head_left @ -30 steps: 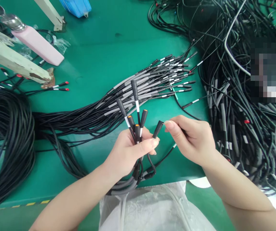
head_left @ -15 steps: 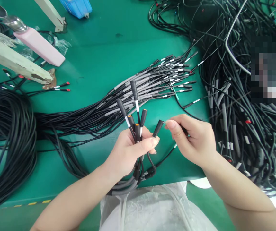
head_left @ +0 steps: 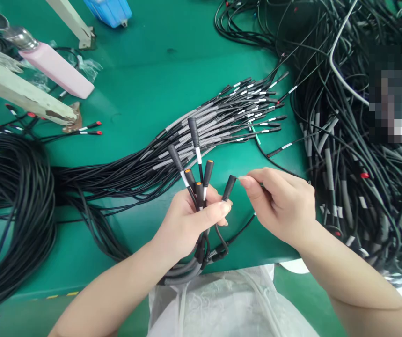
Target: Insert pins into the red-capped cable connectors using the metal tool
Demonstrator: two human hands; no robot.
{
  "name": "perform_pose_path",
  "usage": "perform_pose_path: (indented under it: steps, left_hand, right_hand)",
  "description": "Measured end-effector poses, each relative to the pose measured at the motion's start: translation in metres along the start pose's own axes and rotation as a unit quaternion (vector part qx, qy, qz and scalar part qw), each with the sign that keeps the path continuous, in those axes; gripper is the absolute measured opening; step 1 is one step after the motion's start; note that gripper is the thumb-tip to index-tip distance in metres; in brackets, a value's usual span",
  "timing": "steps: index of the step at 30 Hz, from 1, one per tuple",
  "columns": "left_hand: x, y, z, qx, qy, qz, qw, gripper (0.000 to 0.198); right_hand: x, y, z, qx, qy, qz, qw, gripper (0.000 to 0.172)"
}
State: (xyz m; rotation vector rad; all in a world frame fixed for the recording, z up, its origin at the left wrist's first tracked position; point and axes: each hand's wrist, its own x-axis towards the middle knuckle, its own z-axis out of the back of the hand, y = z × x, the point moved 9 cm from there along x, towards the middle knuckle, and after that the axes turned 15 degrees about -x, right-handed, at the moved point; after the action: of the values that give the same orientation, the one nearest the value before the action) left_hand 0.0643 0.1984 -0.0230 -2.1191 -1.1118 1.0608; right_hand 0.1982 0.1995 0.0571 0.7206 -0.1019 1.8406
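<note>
My left hand [head_left: 193, 217] is closed round the ends of a black cable harness. Several connectors fan up from it, among them a long black connector [head_left: 193, 132] with a white label and an orange-tipped connector [head_left: 208, 173]. Between its thumb and fingertips stands another black connector [head_left: 229, 187], tilted to the right. My right hand [head_left: 278, 201] is closed in a pinch just right of that connector's end. A thin dark strand seems to run from the connector to the pinching fingertips, too fine to make out. Grey corrugated sleeves [head_left: 183, 276] hang below my left hand.
A bundle of labelled cables [head_left: 201, 128] lies across the green table [head_left: 172, 70]. Coiled cables [head_left: 14, 210] lie left, and a tangled cable heap [head_left: 341, 117] fills the right. A pink bottle [head_left: 58, 70], metal legs [head_left: 28, 89] and a blue bin [head_left: 111, 11] stand at back left.
My right hand has shifted very slightly, its pinch still beside the connector end. My left hand keeps the same hold, and the whole view has moved a little.
</note>
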Motion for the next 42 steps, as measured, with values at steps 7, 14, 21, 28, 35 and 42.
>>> perform_pose_path:
  steps: [7, 14, 21, 28, 35, 42]
  left_hand:
    - [0.000, 0.001, 0.001, -0.009, -0.002, -0.003, 1.000, 0.019]
    - [0.000, 0.003, 0.003, -0.029, -0.027, 0.018, 0.999, 0.020]
    - [0.000, 0.000, 0.003, -0.017, -0.029, 0.014, 0.999, 0.023]
    - [0.000, 0.001, 0.003, -0.023, -0.014, 0.008, 1.000, 0.021]
    - [-0.001, 0.000, 0.003, -0.006, -0.017, 0.001, 1.000, 0.023]
    - [-0.001, 0.000, 0.004, -0.007, -0.028, 0.009, 1.000, 0.022]
  right_hand:
    - [0.001, -0.007, -0.021, 0.272, 0.186, -0.065, 0.942, 0.031]
    - [-0.001, -0.010, -0.012, 0.180, 0.103, -0.080, 0.975, 0.023]
    - [-0.001, 0.002, -0.011, 0.122, 0.089, -0.019, 0.988, 0.020]
    - [-0.002, 0.004, -0.009, 0.086, 0.067, 0.001, 0.994, 0.017]
    - [-0.001, 0.004, -0.019, 0.186, 0.147, -0.017, 0.971, 0.025]
    - [-0.001, -0.001, -0.010, 0.127, 0.090, -0.034, 0.987, 0.023]
